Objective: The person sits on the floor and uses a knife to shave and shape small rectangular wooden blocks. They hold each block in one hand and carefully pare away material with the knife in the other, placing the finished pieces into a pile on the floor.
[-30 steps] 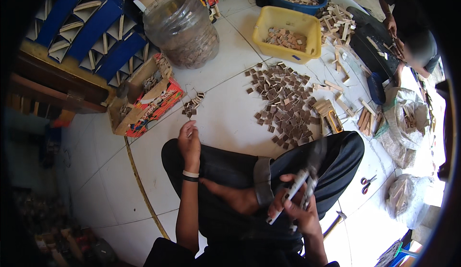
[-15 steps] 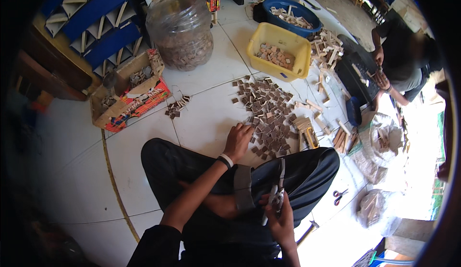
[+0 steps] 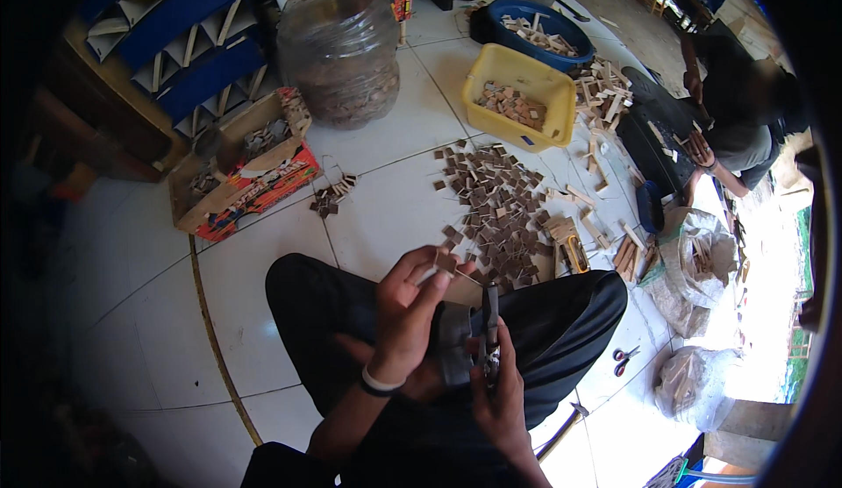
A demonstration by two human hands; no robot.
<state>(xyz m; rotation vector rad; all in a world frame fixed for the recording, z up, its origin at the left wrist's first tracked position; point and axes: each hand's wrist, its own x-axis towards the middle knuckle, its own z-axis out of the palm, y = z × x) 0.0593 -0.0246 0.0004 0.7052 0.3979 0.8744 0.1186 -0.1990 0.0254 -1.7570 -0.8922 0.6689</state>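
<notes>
Between the fingertips of my left hand point(image 3: 405, 326) is a small brown square piece point(image 3: 445, 263), with a thin wire or stick reaching from it toward my right. My right hand point(image 3: 503, 400) is wrapped round the handles of a metal tool that looks like pliers point(image 3: 491, 313). Its jaws point away from me, close to the right of the piece; whether they touch the wire I cannot tell. Just beyond both hands, a heap of similar brown squares with thin wires point(image 3: 500, 216) spreads over the white tiles. A smaller cluster of such pieces point(image 3: 333, 195) lies to the left.
Far off stand a yellow tub point(image 3: 561, 106) and a blue basin point(image 3: 583, 49) with wooden bits, beside a large clear plastic container point(image 3: 338, 58). A cardboard box point(image 3: 263, 192) is at left. Scissors point(image 3: 624, 361) and sacks point(image 3: 693, 260) lie right. Another person point(image 3: 745, 93) sits far right.
My left hand has come back from the edge of the heap and risen with one brown square in its fingers. My right hand has turned the pliers upright and brought them nearer to it.
</notes>
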